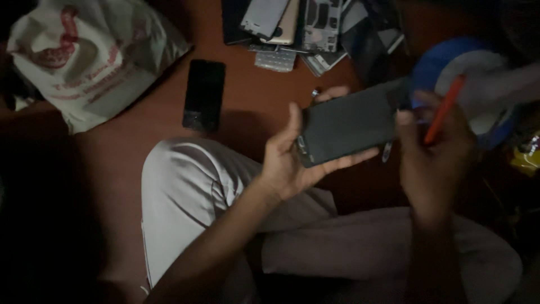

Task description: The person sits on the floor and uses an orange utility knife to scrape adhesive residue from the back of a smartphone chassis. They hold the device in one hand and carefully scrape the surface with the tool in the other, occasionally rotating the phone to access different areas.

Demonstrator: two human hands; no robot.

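Gripping a dark phone (350, 123), the left hand (289, 160) is clear; the right hand (433, 143), blurred, pinches an orange tool (444, 110).

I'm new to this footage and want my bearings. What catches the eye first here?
The left hand cradles a dark phone at centre, while the right hand holds an orange tool at its edge. Another black phone lies on the reddish floor, beside a white bag.
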